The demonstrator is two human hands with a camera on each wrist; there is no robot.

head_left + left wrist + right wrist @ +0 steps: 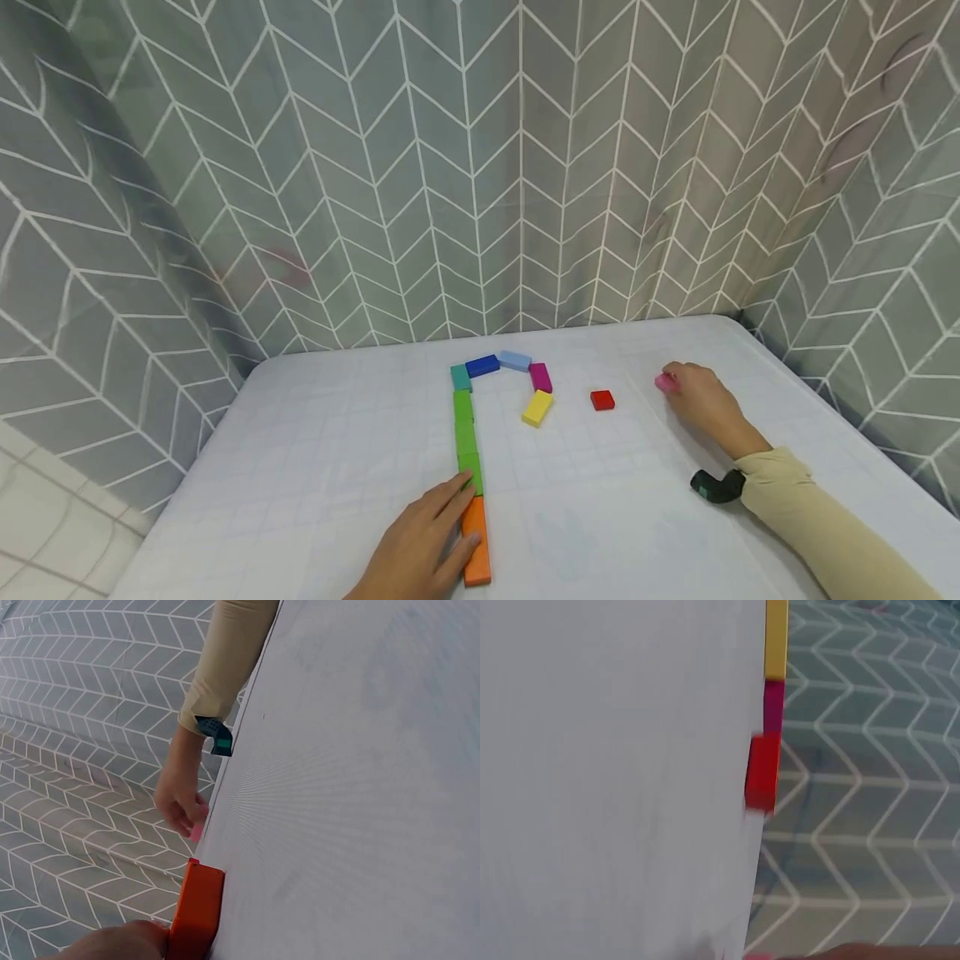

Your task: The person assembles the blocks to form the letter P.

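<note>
My left hand (423, 537) rests on an orange block (476, 542) near the table's front edge, fingertips reaching a green block (470, 473) above it. Its thumb touches the orange block (199, 907) in the left wrist view. Far to the right, my right hand (705, 404) pinches a pink block (666, 382) at the tabletop. From the orange block a line of green blocks runs away to a teal block (461, 377), then curves through a dark blue block (483, 366), a light blue block (515, 360), a magenta block (541, 377) and a yellow block (537, 409).
A red block (602, 400) lies apart, between the yellow block and my right hand; the right wrist view shows it too. A white cloth covers the table (322, 450). A grey curtain with white chevrons (495, 167) hangs behind and along both sides.
</note>
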